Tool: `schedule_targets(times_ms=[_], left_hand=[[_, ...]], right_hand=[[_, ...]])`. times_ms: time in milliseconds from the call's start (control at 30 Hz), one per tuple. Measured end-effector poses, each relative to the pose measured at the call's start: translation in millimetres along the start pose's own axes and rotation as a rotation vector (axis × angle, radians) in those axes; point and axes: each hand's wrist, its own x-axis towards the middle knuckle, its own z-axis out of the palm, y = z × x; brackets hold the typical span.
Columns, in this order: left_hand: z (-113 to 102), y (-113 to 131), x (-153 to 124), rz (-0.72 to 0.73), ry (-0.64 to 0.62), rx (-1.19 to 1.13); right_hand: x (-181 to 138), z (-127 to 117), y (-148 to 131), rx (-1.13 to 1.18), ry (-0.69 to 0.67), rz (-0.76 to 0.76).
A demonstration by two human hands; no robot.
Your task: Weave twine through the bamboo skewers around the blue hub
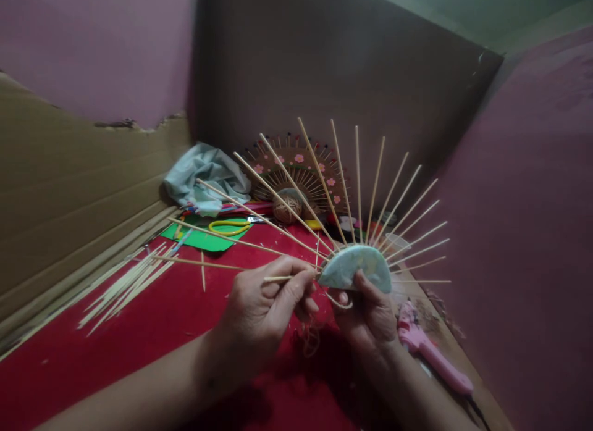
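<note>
- Here, at the far left, we are seeing loose bamboo sticks (125,287) lying on the red table (139,344), beside a cardboard wall (69,196).
- Further back, we are noticing yellow scissors (230,226) on green paper (204,238), a pale cloth (206,175) and a finished flowered fan (299,171).
- We are pinching a single stick (278,278) with our left hand (266,310), fingers narrow around it, its tip meeting the fan base.
- We are gripping the pale half-round fan base (356,267) from below with our right hand (368,317), fingers closed on it above the table, sticks radiating upward.
- A pink glue gun (430,352) is lying just right of that hand.
</note>
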Motion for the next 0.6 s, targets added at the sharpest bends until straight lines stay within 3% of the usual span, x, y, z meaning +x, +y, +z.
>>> schedule_targets(times_ms=[600], left_hand=[[0.3,0.7,0.5,0.012,-0.020,-0.014]], right_hand=[[-0.3,-0.3,-0.1,-0.017,-0.001,0.006]])
